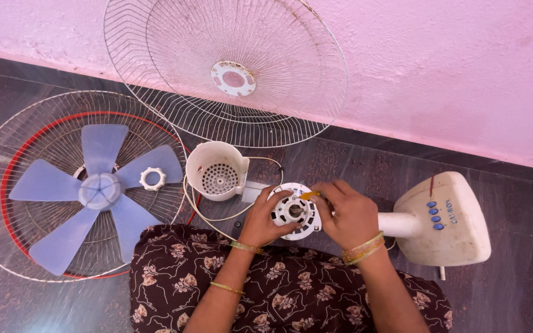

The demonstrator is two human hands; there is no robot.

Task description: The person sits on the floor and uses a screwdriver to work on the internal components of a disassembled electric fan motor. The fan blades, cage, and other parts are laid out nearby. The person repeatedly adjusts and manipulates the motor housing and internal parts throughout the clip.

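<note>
Fan motor head [295, 211], white and round, is gripped at its left rim by the left hand [265, 217]; fingers are curled closed around the edge, thumb lying on the face. The right hand [348, 213] is closed over the motor head's right side, with a small yellow-handled tool [309, 195], probably a screwdriver, pinched between its fingertips just above the motor face; the tip is hidden, so contact can't be confirmed. The motor head is held just above the lap, between both hands, on the end of the white stand tube [396, 224] running off to the right of the right hand into the cream fan base [458, 237] with blue buttons. Just left of the left hand, the white motor rear cover [217, 171] is lying open-side up, white cord [217, 217] looped around it. Further left, the blue fan blade [97, 188] and white lock nut [153, 178] are resting on one wire guard [7, 203]. The second wire guard [279, 80] is leaned against the pink wall [451, 68], beyond both hands.
</note>
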